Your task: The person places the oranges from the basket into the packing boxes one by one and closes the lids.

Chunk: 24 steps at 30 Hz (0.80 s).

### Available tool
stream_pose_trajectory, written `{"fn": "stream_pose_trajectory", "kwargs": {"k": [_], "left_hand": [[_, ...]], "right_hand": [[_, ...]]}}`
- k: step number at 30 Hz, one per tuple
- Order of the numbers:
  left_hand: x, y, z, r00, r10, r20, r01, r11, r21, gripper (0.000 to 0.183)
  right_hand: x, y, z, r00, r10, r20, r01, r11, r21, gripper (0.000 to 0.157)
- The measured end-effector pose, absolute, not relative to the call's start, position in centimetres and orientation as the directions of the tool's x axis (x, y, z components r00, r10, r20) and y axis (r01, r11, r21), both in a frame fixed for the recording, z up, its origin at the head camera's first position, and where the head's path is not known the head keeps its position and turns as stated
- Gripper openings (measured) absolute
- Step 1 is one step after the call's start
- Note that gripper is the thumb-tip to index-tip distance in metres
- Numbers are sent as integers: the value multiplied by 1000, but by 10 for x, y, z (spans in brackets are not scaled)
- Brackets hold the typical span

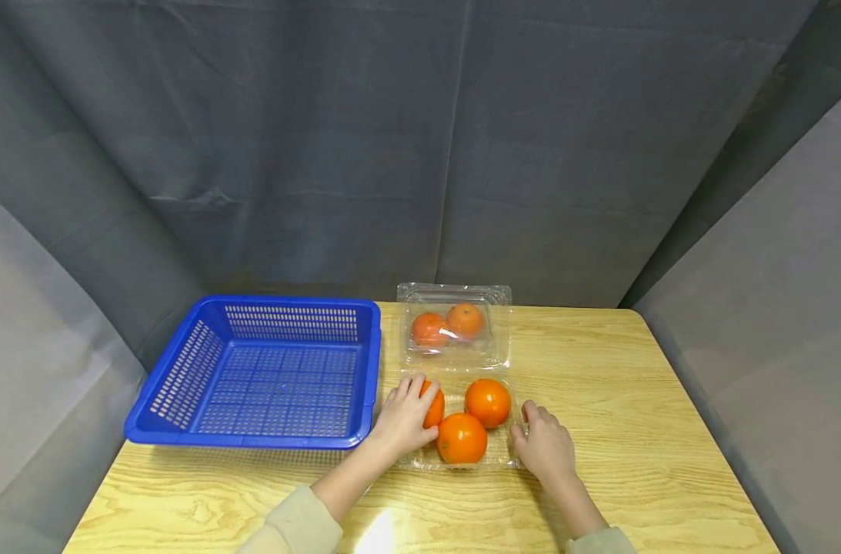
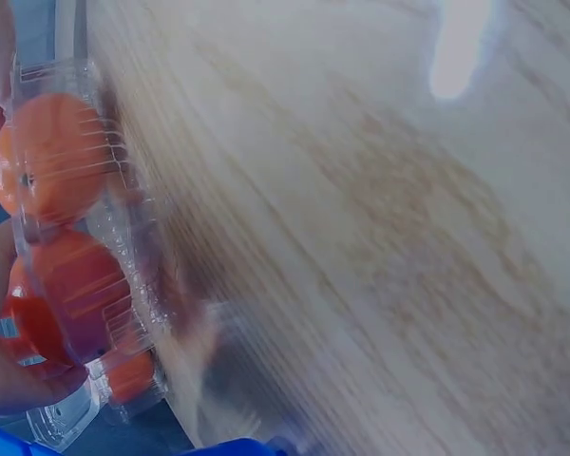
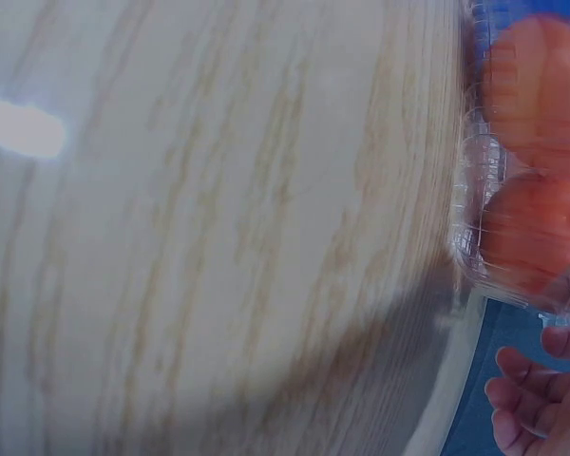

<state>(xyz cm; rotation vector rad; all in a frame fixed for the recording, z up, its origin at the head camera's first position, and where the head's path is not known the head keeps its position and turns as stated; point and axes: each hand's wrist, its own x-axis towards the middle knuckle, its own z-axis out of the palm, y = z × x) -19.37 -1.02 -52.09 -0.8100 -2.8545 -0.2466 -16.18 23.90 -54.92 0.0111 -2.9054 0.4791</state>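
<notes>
My left hand [image 1: 405, 419] grips an orange [image 1: 432, 405] at the left side of a clear plastic clamshell tray [image 1: 498, 455]. Two more oranges sit in the tray, one at the front [image 1: 462, 438] and one toward the back right [image 1: 488, 402]. At the tray's right edge is my right hand [image 1: 546, 445], thumb close to the rim and fingers loosely bent. In the right wrist view, these fingers [image 3: 527, 399] lie beside the plastic wall with nothing in them. The left wrist view shows oranges through the ribbed plastic side [image 2: 62, 157].
A blue plastic basket [image 1: 254, 441] with slotted sides stands to the left, close to the left forearm. Behind the tray, clear plastic [image 1: 455, 359] encloses two more oranges [image 1: 465, 321]. Wooden tabletop [image 1: 621, 385] extends to the right, and grey curtains [image 1: 323, 154] hang around the table.
</notes>
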Motion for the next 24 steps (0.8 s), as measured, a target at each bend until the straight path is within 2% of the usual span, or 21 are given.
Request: {"fn": "stream_pose_trajectory", "kwargs": {"k": [24], "left_hand": [[-198,-7,-532,-831,534,158,548,834,60,68]], "right_hand": [[-161,239,-549,-977,21,213,-48,948,-314,16]]}}
